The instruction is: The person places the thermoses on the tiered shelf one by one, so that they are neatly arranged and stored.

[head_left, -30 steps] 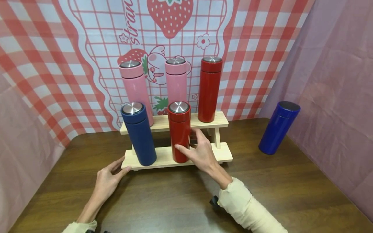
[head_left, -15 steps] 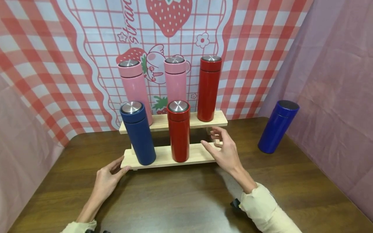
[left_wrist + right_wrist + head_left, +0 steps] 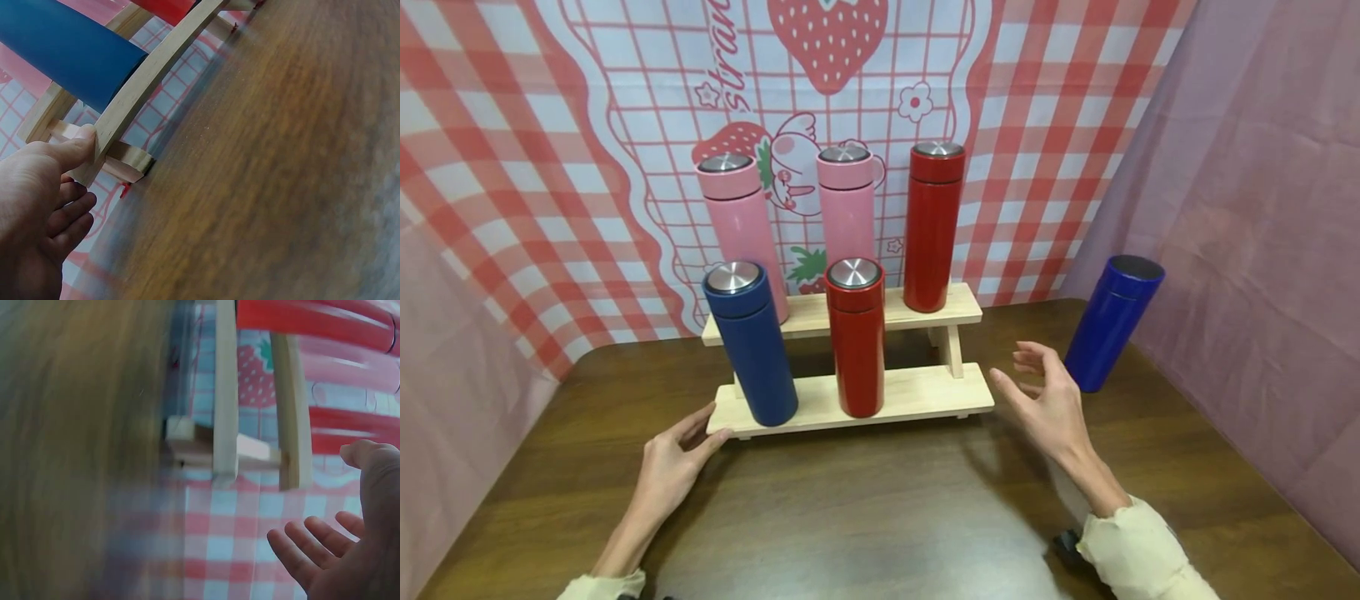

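Bent fingers and thumb of my left hand (image 3: 668,471) pinch the left end of the lower step of a two-tier wooden stand (image 3: 934,392); in the left wrist view the thumb lies on its edge. A navy thermos flask (image 3: 752,354) and a red thermos flask (image 3: 857,358) stand upright on that step. My right hand (image 3: 1051,404), its fingers loosely bent and holding nothing, hovers over the table between the stand and a bright blue thermos flask (image 3: 1108,321). That flask stands on the table at the right, partly behind the hand.
On the upper step stand a pink thermos flask (image 3: 737,221) at left, another pink flask (image 3: 847,204) in the middle and a red flask (image 3: 934,229) at right. A checked strawberry cloth (image 3: 1037,125) hangs behind the wooden table (image 3: 850,508). Pink cloth (image 3: 1262,250) borders the right side.
My right hand has let go of the lower red thermos flask and moved right, past the stand's end toward the blue flask. The left hand has stayed on the stand.
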Demonstrator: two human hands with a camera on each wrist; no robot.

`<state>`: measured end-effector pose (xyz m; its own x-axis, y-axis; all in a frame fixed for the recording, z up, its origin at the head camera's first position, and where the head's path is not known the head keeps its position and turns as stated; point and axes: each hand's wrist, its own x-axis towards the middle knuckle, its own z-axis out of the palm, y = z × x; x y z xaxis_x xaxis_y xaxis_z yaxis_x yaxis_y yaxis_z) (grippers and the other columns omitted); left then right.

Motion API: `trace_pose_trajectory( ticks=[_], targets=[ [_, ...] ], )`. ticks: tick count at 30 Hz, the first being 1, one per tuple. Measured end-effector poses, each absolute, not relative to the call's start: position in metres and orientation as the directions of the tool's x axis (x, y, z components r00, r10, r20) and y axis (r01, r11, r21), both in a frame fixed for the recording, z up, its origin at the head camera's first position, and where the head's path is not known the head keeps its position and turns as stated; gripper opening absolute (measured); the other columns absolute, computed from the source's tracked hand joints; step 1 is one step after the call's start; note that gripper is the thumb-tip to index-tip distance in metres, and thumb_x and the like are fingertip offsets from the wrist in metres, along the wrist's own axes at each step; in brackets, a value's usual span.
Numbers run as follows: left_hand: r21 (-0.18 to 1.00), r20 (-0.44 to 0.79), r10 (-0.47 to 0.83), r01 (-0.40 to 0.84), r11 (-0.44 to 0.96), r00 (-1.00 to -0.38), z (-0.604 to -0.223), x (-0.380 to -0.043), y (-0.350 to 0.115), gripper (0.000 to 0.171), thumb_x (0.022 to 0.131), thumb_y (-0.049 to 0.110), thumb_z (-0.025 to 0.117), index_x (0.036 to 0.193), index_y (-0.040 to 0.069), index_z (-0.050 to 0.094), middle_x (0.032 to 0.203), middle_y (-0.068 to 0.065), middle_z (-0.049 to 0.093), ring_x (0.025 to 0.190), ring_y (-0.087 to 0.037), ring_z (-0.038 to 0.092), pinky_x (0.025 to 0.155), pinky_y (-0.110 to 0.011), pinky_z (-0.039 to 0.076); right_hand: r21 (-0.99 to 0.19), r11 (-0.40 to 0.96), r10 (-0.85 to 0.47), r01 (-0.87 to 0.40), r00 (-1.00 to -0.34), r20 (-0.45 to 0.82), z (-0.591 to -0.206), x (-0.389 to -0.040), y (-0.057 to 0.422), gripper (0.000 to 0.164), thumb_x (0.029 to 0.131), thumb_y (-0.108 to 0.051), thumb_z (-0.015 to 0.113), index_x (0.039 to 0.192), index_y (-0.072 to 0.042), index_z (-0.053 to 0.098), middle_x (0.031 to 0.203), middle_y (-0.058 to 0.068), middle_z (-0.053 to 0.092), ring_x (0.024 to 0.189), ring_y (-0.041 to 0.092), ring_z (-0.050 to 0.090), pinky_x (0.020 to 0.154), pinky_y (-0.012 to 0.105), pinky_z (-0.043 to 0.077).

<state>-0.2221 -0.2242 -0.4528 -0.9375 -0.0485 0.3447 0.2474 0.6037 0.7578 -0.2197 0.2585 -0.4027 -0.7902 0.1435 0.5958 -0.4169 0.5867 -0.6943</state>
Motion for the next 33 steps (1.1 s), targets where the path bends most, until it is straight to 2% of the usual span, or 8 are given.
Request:
trace_pose_trajectory(
  ticks=[2, 8, 13, 17, 23, 28, 33],
  targets=[
    [0.756, 0.346, -0.05, 0.247, 0.606, -0.937, -0.453, -0.222, -0.224, 0.055, 0.095, 0.024, 0.079, 0.138, -0.006, 0.063, 0.126, -0.025, 0.067, 0.117, -0.034, 0.064, 0.085, 0.0, 0.035, -0.692, 0.602, 0.159, -0.399, -0.789, 0.594, -0.404, -0.217, 0.268, 0.051, 0.09, -0.005, 0.081, 0.132, 0.009, 0.055, 0.12, 0.026, 0.065, 0.109, 0.038, 0.065, 0.08, 0.012, 0.051],
    [0.752, 0.356, -0.053, 0.252, 0.609, -0.933, -0.454, -0.222, -0.224, 0.054, 0.095, 0.022, 0.08, 0.137, -0.006, 0.063, 0.125, -0.025, 0.068, 0.116, -0.034, 0.065, 0.085, 0.0, 0.035, -0.692, 0.642, 0.239, -0.329, -0.772, 0.589, -0.406, -0.21, 0.293, 0.05, 0.092, -0.008, 0.079, 0.132, 0.008, 0.056, 0.118, 0.021, 0.067, 0.105, 0.024, 0.064, 0.08, 0.008, 0.048],
    [0.752, 0.357, -0.057, 0.251, 0.61, -0.932, -0.454, -0.222, -0.225, 0.053, 0.094, 0.022, 0.08, 0.136, -0.006, 0.064, 0.125, -0.024, 0.068, 0.117, -0.034, 0.064, 0.087, 0.0, 0.034, -0.688, 0.662, 0.272, -0.297, -0.761, 0.59, -0.41, -0.204, 0.311, 0.049, 0.091, -0.007, 0.079, 0.131, 0.009, 0.056, 0.118, 0.023, 0.067, 0.1, 0.005, 0.061, 0.079, 0.006, 0.047],
    [0.754, 0.353, -0.054, 0.249, 0.608, -0.934, -0.453, -0.222, -0.224, 0.054, 0.095, 0.023, 0.08, 0.137, -0.006, 0.063, 0.126, -0.024, 0.068, 0.118, -0.034, 0.064, 0.087, 0.0, 0.033, -0.696, 0.664, 0.306, -0.272, -0.751, 0.585, -0.412, -0.202, 0.326, 0.049, 0.091, -0.005, 0.078, 0.132, 0.009, 0.056, 0.118, 0.024, 0.066, 0.098, -0.003, 0.057, 0.078, 0.005, 0.047],
    [0.753, 0.352, -0.049, 0.251, 0.608, -0.935, -0.453, -0.222, -0.224, 0.054, 0.095, 0.023, 0.079, 0.137, -0.006, 0.063, 0.126, -0.025, 0.067, 0.118, -0.035, 0.064, 0.086, 0.0, 0.033, -0.729, 0.65, 0.373, -0.214, -0.746, 0.552, -0.414, -0.202, 0.347, 0.051, 0.093, -0.009, 0.077, 0.136, 0.007, 0.055, 0.119, 0.023, 0.064, 0.096, -0.009, 0.055, 0.075, 0.003, 0.045],
    [0.751, 0.358, -0.05, 0.255, 0.609, -0.933, -0.453, -0.222, -0.225, 0.054, 0.095, 0.022, 0.08, 0.137, -0.007, 0.063, 0.126, -0.025, 0.067, 0.118, -0.035, 0.064, 0.086, 0.0, 0.034, -0.746, 0.643, 0.424, -0.174, -0.731, 0.535, -0.416, -0.206, 0.359, 0.05, 0.093, -0.013, 0.077, 0.134, 0.006, 0.055, 0.115, 0.019, 0.064, 0.093, -0.007, 0.056, 0.073, 0.003, 0.045],
    [0.758, 0.355, -0.048, 0.257, 0.6, -0.934, -0.454, -0.223, -0.225, 0.054, 0.095, 0.022, 0.08, 0.137, -0.007, 0.063, 0.126, -0.026, 0.067, 0.118, -0.035, 0.064, 0.086, 0.0, 0.035, -0.744, 0.649, 0.428, -0.162, -0.73, 0.532, -0.418, -0.214, 0.371, 0.054, 0.093, -0.016, 0.078, 0.135, 0.006, 0.054, 0.118, 0.021, 0.064, 0.091, -0.01, 0.054, 0.072, 0.004, 0.045]
  ],
)
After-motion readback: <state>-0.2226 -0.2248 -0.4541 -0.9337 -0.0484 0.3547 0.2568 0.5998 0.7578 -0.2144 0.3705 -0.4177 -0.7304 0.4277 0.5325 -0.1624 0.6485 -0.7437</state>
